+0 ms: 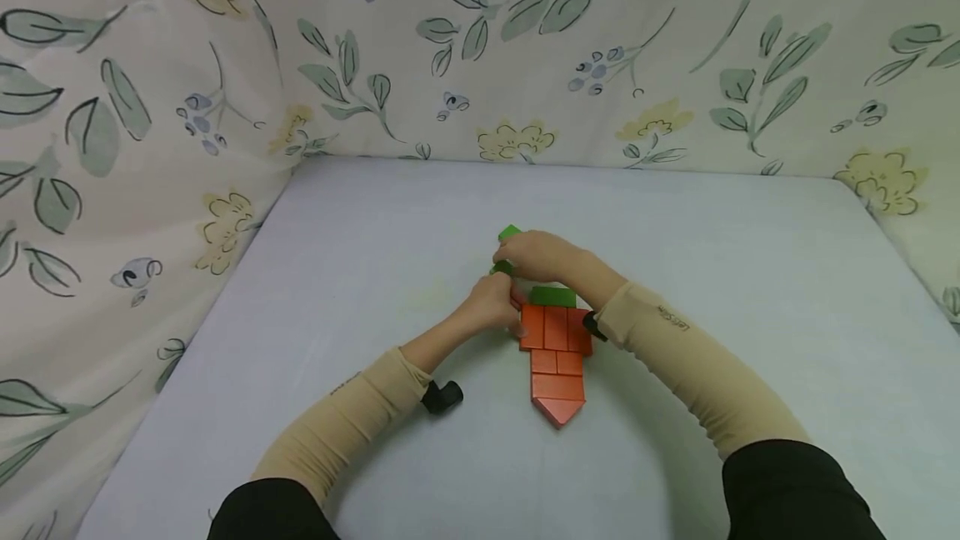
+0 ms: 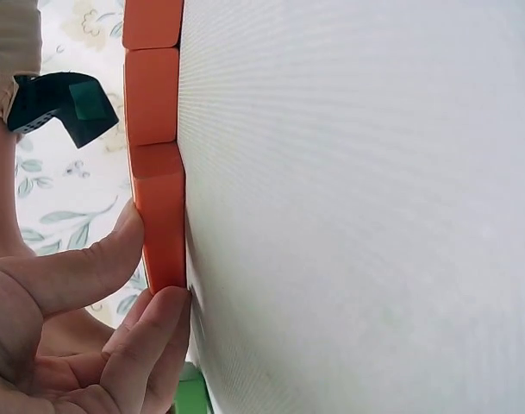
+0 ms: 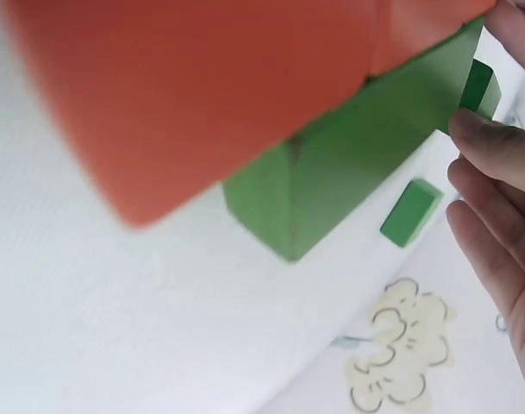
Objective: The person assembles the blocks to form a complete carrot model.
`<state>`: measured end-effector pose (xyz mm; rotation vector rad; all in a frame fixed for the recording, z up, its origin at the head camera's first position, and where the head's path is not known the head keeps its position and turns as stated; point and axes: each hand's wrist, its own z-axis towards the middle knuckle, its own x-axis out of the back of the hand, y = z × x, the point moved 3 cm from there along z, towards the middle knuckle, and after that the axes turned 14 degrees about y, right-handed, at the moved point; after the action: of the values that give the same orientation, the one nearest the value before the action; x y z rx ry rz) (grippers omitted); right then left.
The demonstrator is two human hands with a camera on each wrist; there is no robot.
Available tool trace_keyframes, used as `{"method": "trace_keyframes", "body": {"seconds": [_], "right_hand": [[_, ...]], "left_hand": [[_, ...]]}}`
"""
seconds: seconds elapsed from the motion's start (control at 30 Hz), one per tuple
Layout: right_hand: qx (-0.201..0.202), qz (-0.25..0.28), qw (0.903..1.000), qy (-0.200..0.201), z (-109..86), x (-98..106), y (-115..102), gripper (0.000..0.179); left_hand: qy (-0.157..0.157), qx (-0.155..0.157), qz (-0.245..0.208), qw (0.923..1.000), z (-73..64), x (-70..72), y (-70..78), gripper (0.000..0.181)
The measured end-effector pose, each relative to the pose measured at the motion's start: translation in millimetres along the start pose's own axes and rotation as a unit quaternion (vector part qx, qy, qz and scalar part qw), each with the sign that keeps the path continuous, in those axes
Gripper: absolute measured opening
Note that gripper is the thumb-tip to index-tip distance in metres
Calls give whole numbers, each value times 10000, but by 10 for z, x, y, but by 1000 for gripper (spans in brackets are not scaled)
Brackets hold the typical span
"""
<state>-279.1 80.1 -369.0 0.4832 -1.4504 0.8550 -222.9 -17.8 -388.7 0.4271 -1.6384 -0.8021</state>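
Orange blocks [image 1: 556,363] lie flat on the table, joined edge to edge with a pointed end toward me. Against their far edge sits a long green block [image 1: 553,297]. My left hand [image 1: 491,304] holds the far-left orange block [image 2: 162,226] at its corner, thumb on its side and fingertips at its far end. Just beyond, my right hand [image 1: 543,257] pinches a small green block [image 1: 502,267]; in the right wrist view the thumb tip overlaps that green block [image 3: 479,88].
A separate small green block [image 1: 509,232] lies beyond the right hand; the right wrist view shows this loose green block [image 3: 412,212] on the white table [image 1: 360,257]. A floral cloth [image 1: 480,48] hangs behind and along the left side.
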Motion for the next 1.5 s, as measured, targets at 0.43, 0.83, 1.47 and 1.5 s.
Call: {"method": "trace_keyframes", "body": {"seconds": [0.43,0.83,1.47,1.5], "right_hand": [[-341,282,9990,31,-227,132,177,27],[-431,385,9983,-92,-323,85,192,29],[-333,448,9984,-11,-383,77,196,28],[-331,453,9984,-13,-385,79,195,28]], "left_hand": [[4,93,49,9999,-9,3,5,38],[-32,231,60,9997,5,-19,-12,39],[-54,181,70,9998,19,-33,-23,40],[-57,176,66,9998,21,-35,-24,40]]}}
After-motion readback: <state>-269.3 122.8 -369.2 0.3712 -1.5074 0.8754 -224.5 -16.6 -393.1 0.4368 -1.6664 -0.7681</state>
